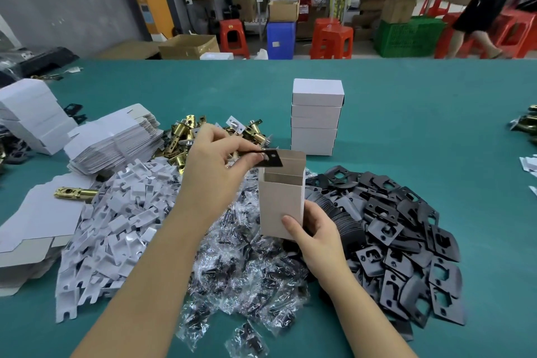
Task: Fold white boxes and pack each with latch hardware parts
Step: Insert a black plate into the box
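Two hands up: right (316, 229) grips box (280, 206), left (215, 163) pinches plate (268, 157).

An open box (281, 206) is held upright by the right hand (315, 234) over a heap of bagged screws (247, 267); a black plate (268, 158) is pinched above its mouth by the left hand (216, 166), beside stacked boxes (316, 118)

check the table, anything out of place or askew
One brass latch lies alone on a flat box blank at the left, apart from the brass latch pile. The stack of closed white boxes sits slightly uneven. Otherwise the parts lie in sorted heaps.
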A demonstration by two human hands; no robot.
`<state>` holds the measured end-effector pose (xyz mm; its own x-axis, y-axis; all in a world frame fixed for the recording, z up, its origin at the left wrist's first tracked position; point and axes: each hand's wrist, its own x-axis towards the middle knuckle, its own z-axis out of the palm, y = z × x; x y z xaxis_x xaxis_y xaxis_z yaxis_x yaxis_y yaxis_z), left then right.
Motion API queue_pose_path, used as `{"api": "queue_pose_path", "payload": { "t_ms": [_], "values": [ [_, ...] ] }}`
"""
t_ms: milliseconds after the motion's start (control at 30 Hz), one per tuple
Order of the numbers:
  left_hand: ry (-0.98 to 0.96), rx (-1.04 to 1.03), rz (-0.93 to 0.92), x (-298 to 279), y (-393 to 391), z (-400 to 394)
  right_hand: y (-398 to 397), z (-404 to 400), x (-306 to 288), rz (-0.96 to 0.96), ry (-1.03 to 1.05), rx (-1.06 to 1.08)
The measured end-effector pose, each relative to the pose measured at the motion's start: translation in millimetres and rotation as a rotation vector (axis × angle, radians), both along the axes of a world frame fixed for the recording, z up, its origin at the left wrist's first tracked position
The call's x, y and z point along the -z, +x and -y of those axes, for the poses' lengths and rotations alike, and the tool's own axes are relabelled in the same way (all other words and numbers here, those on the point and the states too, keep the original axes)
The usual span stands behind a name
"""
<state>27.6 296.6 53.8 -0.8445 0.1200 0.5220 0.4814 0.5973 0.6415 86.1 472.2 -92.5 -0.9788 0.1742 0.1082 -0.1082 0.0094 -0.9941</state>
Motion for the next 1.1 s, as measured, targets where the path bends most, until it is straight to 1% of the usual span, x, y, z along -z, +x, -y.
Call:
{"api": "queue_pose_path", "payload": {
  "t_ms": [100,233,300,333,367,500,633,767,833,900,1000,1100],
  "values": [
    [0.077,0.033,0.101,-2.0,-1.4,2.1,0.4,-0.5,0.3,0.001,0.014,0.000],
    [0.308,0.136,0.275,-5.9,2.0,2.9,-0.3,-0.5,1.1,0.013,0.030,-0.001],
    [0.401,0.179,0.319,-7.5,3.3,3.2,-0.4,-0.3,1.0,0.015,0.032,0.000],
    [0.409,0.189,0.328,-7.9,3.0,3.9,-0.5,-0.3,0.9,0.015,0.034,0.000],
    [0.384,0.192,0.332,-8.0,2.2,4.5,-0.5,-0.5,1.0,0.014,0.035,0.001],
    [0.161,0.202,0.345,-7.5,-1.3,3.8,-0.5,-0.8,1.0,0.021,0.042,0.004],
    [-0.041,0.154,0.260,-6.1,-2.1,-2.0,-0.5,-0.4,0.5,0.022,0.042,0.004],
    [-0.075,0.106,0.165,-8.9,-0.1,-9.8,-0.2,-0.6,-0.6,0.017,0.053,0.006],
    [-0.108,0.092,0.152,-11.2,1.4,-13.7,0.2,-0.7,-1.1,0.013,0.052,0.006],
    [-0.193,0.081,0.161,-13.5,2.6,-17.0,0.8,-0.2,-2.3,0.012,0.051,0.003],
    [-0.369,0.072,0.215,-18.1,1.9,-21.1,1.2,0.6,-4.5,0.009,0.058,0.000],
    [-0.451,0.110,0.259,-20.1,0.5,-24.5,1.1,0.7,-4.9,0.011,0.055,-0.008]
  ]
}}
